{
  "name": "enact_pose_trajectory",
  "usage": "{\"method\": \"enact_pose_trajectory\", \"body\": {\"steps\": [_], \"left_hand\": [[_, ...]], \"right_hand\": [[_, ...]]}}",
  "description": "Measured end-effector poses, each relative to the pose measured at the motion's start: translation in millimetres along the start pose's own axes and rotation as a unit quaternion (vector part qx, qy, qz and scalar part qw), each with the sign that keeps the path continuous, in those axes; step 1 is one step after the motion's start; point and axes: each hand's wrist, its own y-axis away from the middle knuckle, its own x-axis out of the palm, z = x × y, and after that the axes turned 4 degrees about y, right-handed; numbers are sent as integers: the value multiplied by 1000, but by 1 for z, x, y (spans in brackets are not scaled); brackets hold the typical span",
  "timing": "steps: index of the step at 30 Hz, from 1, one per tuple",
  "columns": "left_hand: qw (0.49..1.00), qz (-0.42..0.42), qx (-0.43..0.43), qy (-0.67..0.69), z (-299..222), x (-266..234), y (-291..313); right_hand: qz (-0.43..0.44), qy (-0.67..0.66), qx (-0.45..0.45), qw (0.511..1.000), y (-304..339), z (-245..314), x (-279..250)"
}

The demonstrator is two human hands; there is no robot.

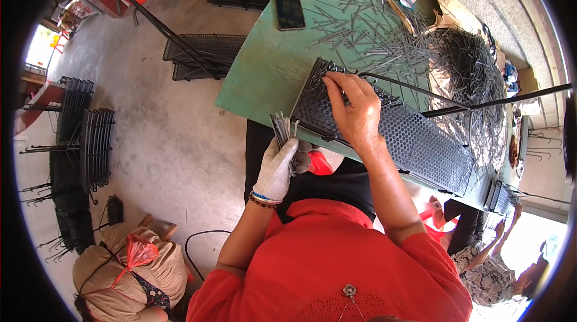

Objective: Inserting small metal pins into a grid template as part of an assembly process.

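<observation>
In a white knit glove, my left hand (276, 169) is closed around a bundle of thin grey metal rods (280, 127), just off the table's near edge. A long black perforated metal tray (415, 133) lies on the green table, with a black bar handle (409, 86) rising over it. My bare right hand (356, 106) is above the tray's left end, thumb and forefinger pinched together at the row of dark rod ends (323, 72) there. Whatever is between those fingertips is too small to make out.
Loose rods (360, 24) lie scattered over the green table (255, 75), thickening into a dark heap (469, 63) at right. A phone (290, 9) rests near the far left edge. Black racks (96, 148) stand on the floor at left. Another person (487, 268) sits at lower right.
</observation>
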Motion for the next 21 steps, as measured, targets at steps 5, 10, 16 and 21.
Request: {"method": "enact_pose_trajectory", "body": {"steps": [5, 10, 16, 21], "left_hand": [[999, -1, -10, -39, 0, -2, 1], [999, 3, -8, -35, 1, -2, 2], [999, 5, -12, -35, 0, -3, 2], [999, 1, -14, -36, -1, -4, 2]], "right_hand": [[15, -24, 9, 1000, 0, 0, -2], [28, -85, 41, 995, -1, -2, -1], [27, -19, -30, 999, -3, -1, -5], [57, -3, -10, 998, -3, -3, -8]]}}
